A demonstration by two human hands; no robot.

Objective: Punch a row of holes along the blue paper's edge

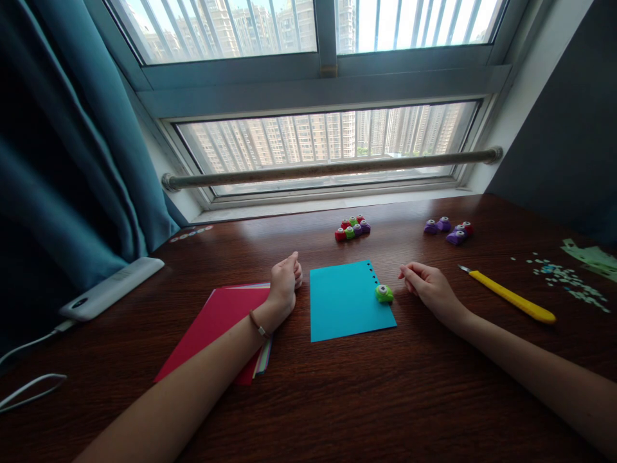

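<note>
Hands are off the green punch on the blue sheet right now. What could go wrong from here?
1. The green punch sits on the right edge of the blue sheet; neither the left hand nor the right hand pins the sheet, so it may slide.
2. The yellow knife shows its blade tip near the right hand.

One green paper punch [384, 294] sits on the right edge of the single turquoise sheet [348, 302]. That edge shows five punched holes [372, 274]. At the far middle of the desk [337, 399] is a cluster of six small punches [352, 228]: two red, two green, two purple, as far as I can make out. Farther right is a second cluster [449, 230], about four, mostly purple with one red. One yellow craft knife [511, 296] lies on the right. One stack of coloured paper [219, 331], red on top, lies on the left. Two hands rest on the desk, left hand [283, 286] and right hand [429, 285]. One white power bank [112, 288] is at the far left. The paper scraps [562, 276] are too many and too small to count.
</note>
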